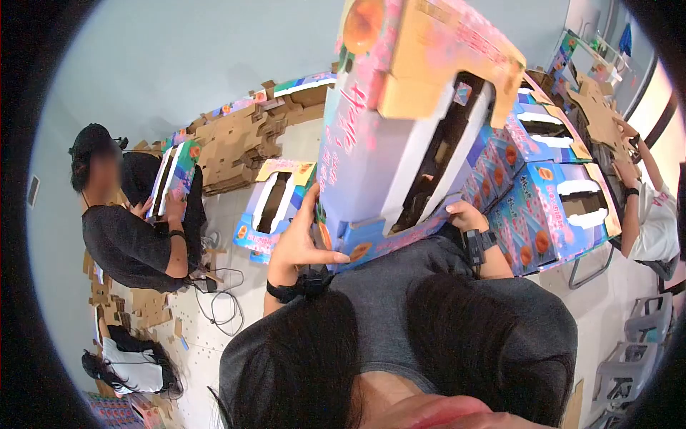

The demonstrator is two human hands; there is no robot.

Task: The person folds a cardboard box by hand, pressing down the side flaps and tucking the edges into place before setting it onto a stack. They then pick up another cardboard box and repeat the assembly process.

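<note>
A large printed cardboard box point(386, 164), pink, blue and yellow with a long cut-out slot, is held up in front of my chest, tilted. My left hand point(304, 239) grips its lower left side, the thumb lying along the bottom edge. At the lower right edge, my right hand point(466, 217) holds the box with its fingers partly hidden behind it. Both wrists wear dark bands. Behind the box on the left lies a similar printed box point(275, 204) with a dark opening.
Printed boxes point(564, 207) are stacked at the right. Flattened brown cardboard point(229, 146) lies behind. A person point(132, 222) at the left holds a printed box; another point(654, 214) works at the right. Grey stools point(622, 372), cables point(225, 300) and a person point(132, 361) are lower down.
</note>
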